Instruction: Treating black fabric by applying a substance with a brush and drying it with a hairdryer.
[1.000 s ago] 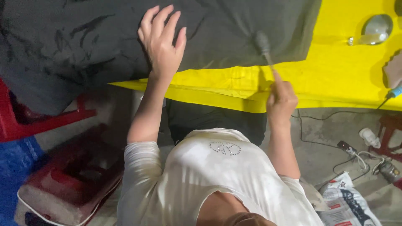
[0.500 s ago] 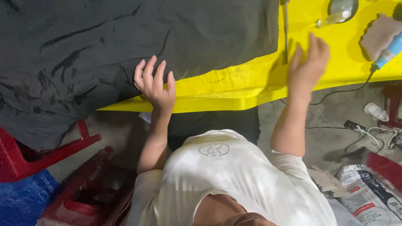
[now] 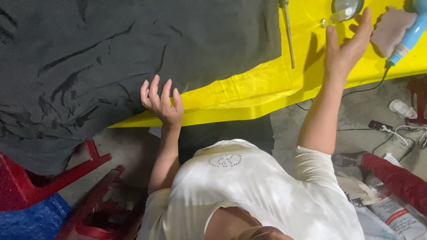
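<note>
In the head view, a large sheet of dark charcoal cloth (image 3: 133,58) lies spread and wrinkled across a table draped in a bright yellow plastic cover (image 3: 249,95). The cloth fills the upper left of the picture, and its lower left portion hangs over the table's near edge.

The left hand (image 3: 161,101) rests at the near edge of the dark cloth, just where it meets the yellow cover. Its fingers (image 3: 154,89) are slightly apart and lie flat on the fabric, palm down, gripping nothing.

The right hand (image 3: 346,44) is raised above the yellow cover at the upper right, open, with fingers stretched out and loosely apart; it holds nothing. It is just beside a round glass object with a short neck (image 3: 344,10) at the top edge of the picture, and near a dull pink scrap of fabric (image 3: 391,29) with a ragged edge. Whether the fingertips touch either one cannot be told.

A thin grey metal rod (image 3: 288,33) lies on the yellow cover between the cloth's right edge and the right hand. A light blue handheld electric tool (image 3: 411,33) lies at the far right, its dark cord trailing off the table.

Below the table stand red plastic chairs (image 3: 53,178), and a white power strip with cables (image 3: 400,129) lies on the grey floor.
</note>
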